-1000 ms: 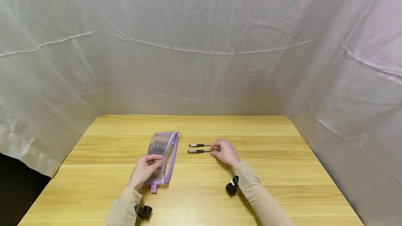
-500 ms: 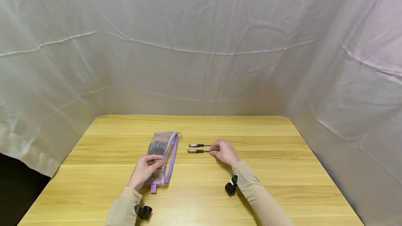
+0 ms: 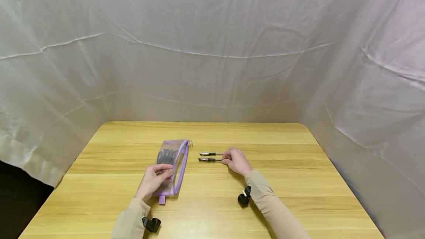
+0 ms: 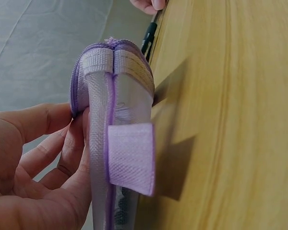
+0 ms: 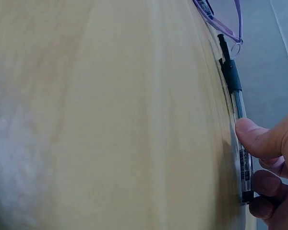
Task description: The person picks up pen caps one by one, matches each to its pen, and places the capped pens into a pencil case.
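A see-through mesh pencil pouch [image 3: 180,172] with purple trim lies on the left of the table, its zip side parted. Several dark pens [image 3: 166,156] show through the mesh. My left hand [image 3: 152,180] pinches the edge of the pouch's opening between thumb and fingers, as the left wrist view also shows. To the right, two clear-barrelled pens with black caps lie side by side, pointing left: the far pen [image 3: 207,154] and the near pen [image 3: 207,160]. Thumb and fingers of my right hand [image 3: 237,160] pinch the near pen's barrel toward its rear end. That hand hides the far pen's rear end.
The wooden table [image 3: 212,209] has pale grey cloth [image 3: 212,76] hanging behind it and at both sides. A metal ring [image 3: 190,143] hangs from the pouch's far corner. Small black cameras [image 3: 244,196] are strapped to both sleeved wrists.
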Action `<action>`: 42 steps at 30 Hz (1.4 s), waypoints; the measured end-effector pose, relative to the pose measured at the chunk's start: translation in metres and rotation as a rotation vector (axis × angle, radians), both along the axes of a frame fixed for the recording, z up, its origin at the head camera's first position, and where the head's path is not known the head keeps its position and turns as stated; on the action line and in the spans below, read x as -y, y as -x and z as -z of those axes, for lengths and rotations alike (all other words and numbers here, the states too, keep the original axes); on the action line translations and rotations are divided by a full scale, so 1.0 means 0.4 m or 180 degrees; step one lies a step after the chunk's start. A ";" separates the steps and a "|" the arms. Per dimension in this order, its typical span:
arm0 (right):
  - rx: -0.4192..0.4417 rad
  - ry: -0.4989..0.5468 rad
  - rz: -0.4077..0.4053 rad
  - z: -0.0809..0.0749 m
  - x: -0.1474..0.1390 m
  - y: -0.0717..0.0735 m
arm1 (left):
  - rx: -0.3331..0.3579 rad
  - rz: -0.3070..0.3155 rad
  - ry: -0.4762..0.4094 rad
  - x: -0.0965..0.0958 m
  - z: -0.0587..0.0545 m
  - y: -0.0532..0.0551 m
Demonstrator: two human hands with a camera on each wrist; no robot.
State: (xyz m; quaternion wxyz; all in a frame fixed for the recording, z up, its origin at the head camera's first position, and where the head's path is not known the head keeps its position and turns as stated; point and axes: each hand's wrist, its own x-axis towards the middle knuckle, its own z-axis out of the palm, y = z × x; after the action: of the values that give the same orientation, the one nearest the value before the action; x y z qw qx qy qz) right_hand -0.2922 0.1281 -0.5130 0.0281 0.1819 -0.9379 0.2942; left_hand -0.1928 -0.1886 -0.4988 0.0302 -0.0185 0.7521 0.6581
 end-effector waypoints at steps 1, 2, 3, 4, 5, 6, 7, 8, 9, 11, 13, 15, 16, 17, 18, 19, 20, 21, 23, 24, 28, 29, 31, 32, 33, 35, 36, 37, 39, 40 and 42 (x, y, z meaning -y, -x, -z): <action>0.0003 0.0004 0.0005 -0.002 0.000 -0.001 | -0.0005 0.0003 -0.0007 0.000 0.000 0.000; -0.0016 -0.0010 -0.0001 -0.002 0.000 -0.002 | -0.0009 0.0006 -0.0012 0.000 0.001 0.000; -0.0030 -0.0025 -0.0002 -0.003 0.000 -0.003 | -0.0013 0.0008 -0.0014 0.000 0.001 0.001; -0.0039 -0.0034 -0.0003 -0.005 0.000 -0.005 | -0.0019 0.0008 -0.0016 -0.001 0.002 0.001; -0.0044 -0.0048 -0.0010 -0.007 0.000 -0.007 | -0.0026 0.0009 -0.0018 -0.001 0.003 0.001; -0.0036 -0.0058 -0.0017 -0.009 0.000 -0.010 | -0.0030 0.0009 -0.0018 -0.001 0.003 0.001; -0.0015 -0.0061 -0.0025 -0.011 0.000 -0.013 | -0.0029 0.0010 -0.0024 -0.001 0.003 0.001; 0.0010 -0.0057 -0.0042 -0.013 0.001 -0.016 | -0.0028 0.0008 -0.0027 -0.001 0.004 0.002; 0.0041 -0.0057 -0.0057 -0.016 0.002 -0.020 | -0.0028 0.0010 -0.0029 -0.001 0.004 0.002; 0.0102 -0.0073 -0.0102 -0.021 0.003 -0.026 | -0.0020 0.0010 -0.0039 -0.001 0.004 0.002; 0.0144 -0.0088 -0.0158 -0.026 0.005 -0.032 | -0.0007 0.0012 -0.0050 -0.002 0.004 0.003; 0.0147 -0.0118 -0.0219 -0.032 0.005 -0.037 | -0.0004 0.0014 -0.0048 -0.002 0.004 0.003; 0.0152 -0.0115 -0.0254 -0.034 0.005 -0.038 | 0.0001 0.0010 -0.0051 -0.002 0.004 0.003; 0.0132 -0.0114 -0.0296 -0.037 0.005 -0.041 | 0.0003 0.0010 -0.0048 -0.002 0.004 0.002; 0.0128 -0.0100 -0.0333 -0.041 0.004 -0.043 | 0.0006 0.0012 -0.0045 -0.002 0.004 0.002; 0.0124 -0.0090 -0.0363 -0.043 0.003 -0.044 | 0.0005 0.0008 -0.0043 -0.002 0.004 0.002; 0.0104 -0.0097 -0.0418 -0.045 0.001 -0.045 | 0.0005 0.0006 -0.0037 -0.002 0.004 0.002; 0.0112 -0.0090 -0.0444 -0.047 0.001 -0.046 | 0.0006 0.0007 -0.0034 -0.002 0.004 0.002; 0.0164 -0.0063 -0.0509 -0.051 -0.001 -0.047 | 0.0006 0.0006 -0.0030 -0.002 0.004 0.002; 0.0243 -0.0042 -0.0526 -0.053 -0.001 -0.047 | 0.0006 0.0006 -0.0029 -0.002 0.004 0.002; 0.0547 0.0087 -0.0594 -0.064 -0.001 -0.047 | 0.0008 0.0001 -0.0024 -0.003 0.004 0.001; 0.0625 0.0131 -0.0610 -0.067 -0.002 -0.047 | 0.0009 0.0001 -0.0026 -0.002 0.003 0.001; 0.0743 0.0195 -0.0652 -0.070 -0.003 -0.046 | 0.0011 -0.0001 -0.0029 -0.002 0.003 0.001; 0.0800 0.0237 -0.0683 -0.071 -0.005 -0.045 | 0.0012 0.0000 -0.0032 -0.002 0.003 0.001; 0.0855 0.0298 -0.0720 -0.072 -0.006 -0.045 | 0.0011 -0.0001 -0.0035 -0.002 0.003 0.001; 0.0945 0.0405 -0.0799 -0.073 -0.009 -0.044 | 0.0009 0.0001 -0.0036 -0.003 0.003 0.000; 0.0969 0.0440 -0.0836 -0.073 -0.010 -0.044 | 0.0007 0.0000 -0.0039 -0.003 0.002 0.000; 0.0995 0.0490 -0.0870 -0.074 -0.012 -0.044 | 0.0005 -0.0002 -0.0042 -0.003 0.002 0.001; 0.1009 0.0556 -0.0917 -0.075 -0.014 -0.045 | 0.0005 -0.0008 -0.0049 -0.004 0.003 0.001; 0.1056 0.0606 -0.0914 -0.074 -0.015 -0.045 | 0.0004 -0.0011 -0.0050 -0.004 0.003 0.001; 0.1229 0.0783 -0.0883 -0.072 -0.017 -0.045 | 0.0011 -0.0025 -0.0053 -0.005 0.003 0.001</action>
State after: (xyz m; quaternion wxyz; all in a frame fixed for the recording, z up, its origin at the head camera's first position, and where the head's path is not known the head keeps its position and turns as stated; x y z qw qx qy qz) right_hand -0.2742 0.1347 -0.4840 -0.1700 0.2443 -0.8491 0.4363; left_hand -0.1933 -0.1867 -0.4999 0.0291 -0.0223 0.7464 0.6645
